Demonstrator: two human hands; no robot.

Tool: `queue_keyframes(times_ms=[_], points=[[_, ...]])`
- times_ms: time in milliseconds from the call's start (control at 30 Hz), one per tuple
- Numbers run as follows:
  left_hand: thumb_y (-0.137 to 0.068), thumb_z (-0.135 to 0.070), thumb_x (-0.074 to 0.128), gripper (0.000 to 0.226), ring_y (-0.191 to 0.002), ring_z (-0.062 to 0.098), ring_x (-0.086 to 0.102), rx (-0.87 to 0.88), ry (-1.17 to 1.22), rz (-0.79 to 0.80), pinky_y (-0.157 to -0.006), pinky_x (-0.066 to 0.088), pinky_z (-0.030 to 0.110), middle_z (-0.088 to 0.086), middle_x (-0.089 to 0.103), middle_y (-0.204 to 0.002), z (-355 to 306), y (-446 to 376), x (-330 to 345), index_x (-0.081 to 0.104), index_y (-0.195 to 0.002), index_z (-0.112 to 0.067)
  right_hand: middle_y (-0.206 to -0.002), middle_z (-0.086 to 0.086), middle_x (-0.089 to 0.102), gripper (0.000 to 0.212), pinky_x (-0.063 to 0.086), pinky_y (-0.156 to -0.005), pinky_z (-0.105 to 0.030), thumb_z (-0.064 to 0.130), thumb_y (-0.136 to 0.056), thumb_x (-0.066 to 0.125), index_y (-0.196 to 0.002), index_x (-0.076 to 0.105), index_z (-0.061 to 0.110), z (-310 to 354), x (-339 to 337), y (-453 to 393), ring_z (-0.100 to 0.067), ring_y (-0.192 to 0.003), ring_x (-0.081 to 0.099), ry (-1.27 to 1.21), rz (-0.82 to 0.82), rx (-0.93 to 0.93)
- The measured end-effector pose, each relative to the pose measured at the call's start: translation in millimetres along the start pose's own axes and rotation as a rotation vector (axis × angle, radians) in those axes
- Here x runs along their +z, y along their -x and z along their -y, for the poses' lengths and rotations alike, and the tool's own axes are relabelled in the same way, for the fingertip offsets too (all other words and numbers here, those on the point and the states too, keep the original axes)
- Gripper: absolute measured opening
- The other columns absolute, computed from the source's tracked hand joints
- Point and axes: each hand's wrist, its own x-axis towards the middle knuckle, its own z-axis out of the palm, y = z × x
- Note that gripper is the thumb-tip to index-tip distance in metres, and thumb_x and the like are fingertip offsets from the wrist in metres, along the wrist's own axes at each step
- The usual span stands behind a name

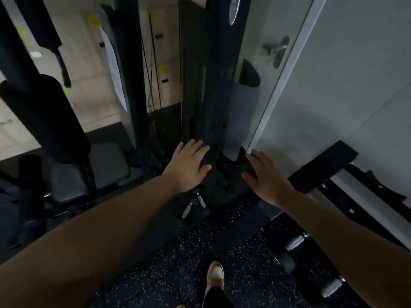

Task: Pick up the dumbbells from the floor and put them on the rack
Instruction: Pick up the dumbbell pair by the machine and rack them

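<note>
Two small dark dumbbells with silver handles [194,203] lie side by side on the speckled black floor, just below my left hand [189,164]. That hand reaches forward with its fingers spread and holds nothing. My right hand [265,176] is stretched out too, fingers apart and empty, over the floor near the door's foot. A black dumbbell rack [364,196] runs along the white wall on the right. Larger dumbbells [294,242] with silver handles rest on its lower part at the bottom right.
A dark cable machine column [209,85] stands straight ahead. A padded bench and roller pad [44,121] are at the left. A white door with a metal handle [277,50] is at the right. My shoe [215,276] is on the speckled rubber floor.
</note>
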Motion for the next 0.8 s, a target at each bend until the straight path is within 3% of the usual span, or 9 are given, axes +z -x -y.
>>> queue_keyframes(times_ms=[333,500,800], points=[[-0.101,-0.047,0.038,0.063,-0.153,0.024,0.009,-0.359,0.087,0.227,-0.123,0.002,0.042,0.006,0.020,-0.165,66,-31,119,0.023,-0.156,-0.020,-0.166,-0.005,0.015,0.065,0.015,-0.121,-0.036,0.046,-0.102,0.041,-0.157,0.024,0.016,-43,111,-97,-0.024,-0.153,0.006,-0.177,0.246,0.003],[-0.100,-0.045,0.044,0.062,-0.152,0.022,0.014,-0.577,0.192,0.245,-0.123,0.006,0.042,0.004,0.025,-0.163,99,-45,181,0.027,-0.154,-0.021,-0.166,-0.010,0.013,0.064,0.004,-0.120,-0.029,0.041,-0.104,0.039,-0.157,0.021,0.010,-51,172,-123,-0.024,-0.153,0.003,-0.175,0.355,-0.008],[-0.098,-0.039,0.052,0.060,-0.146,0.027,0.030,-0.702,0.340,0.294,-0.119,0.021,0.049,0.010,0.038,-0.157,185,-79,310,0.036,-0.150,-0.013,-0.165,-0.012,0.018,0.062,0.001,-0.117,-0.023,0.039,-0.103,0.042,-0.155,0.024,0.010,-61,303,-197,-0.024,-0.152,0.009,-0.235,0.430,0.089]])
